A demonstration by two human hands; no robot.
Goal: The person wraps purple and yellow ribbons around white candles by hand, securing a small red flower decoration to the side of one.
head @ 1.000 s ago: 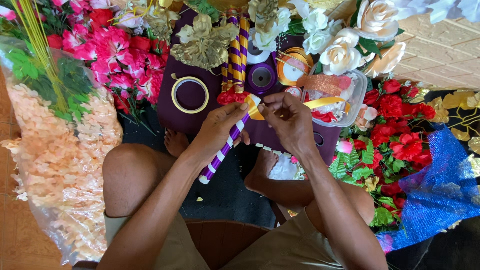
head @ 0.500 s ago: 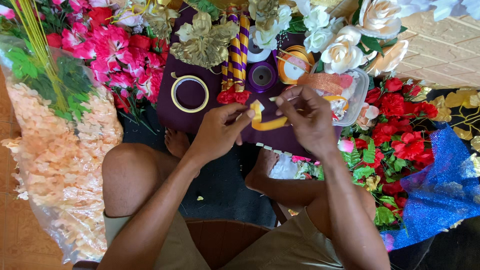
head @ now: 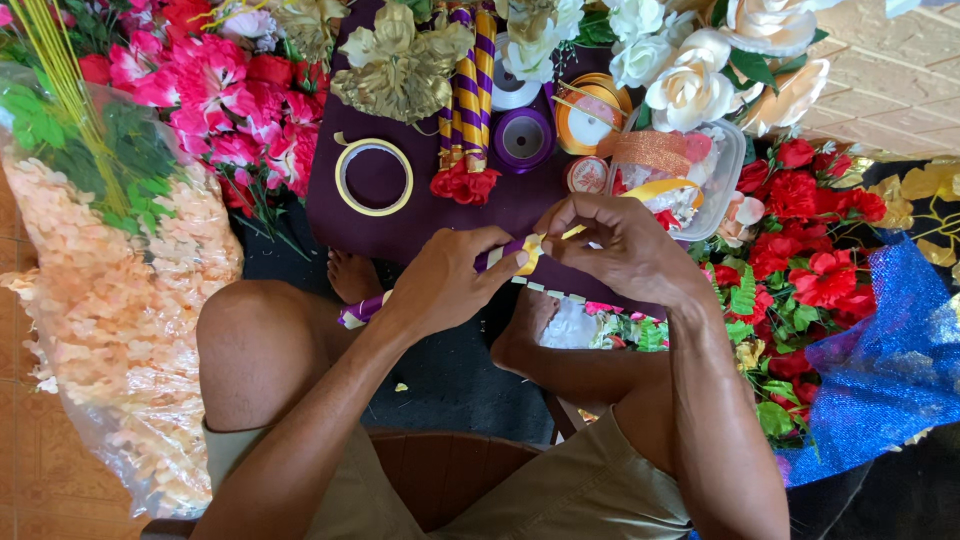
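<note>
Both hands have dropped nearer since a moment ago. Left hand [head: 445,285] grips the purple stick [head: 362,310] mid-scene; right hand [head: 620,245] pinches yellow ribbon [head: 530,255] at its tip. Wrapping looks barely begun; finished striped sticks [head: 468,85] lie far.

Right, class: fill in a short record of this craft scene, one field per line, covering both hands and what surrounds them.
Left hand: grips a purple stick
Right hand: pinches yellow ribbon at the stick's end
Table: dark purple, holds a tape ring, ribbon spools and striped sticks
Left side: bag of peach flowers
Right side: red flowers, blue mesh
</note>
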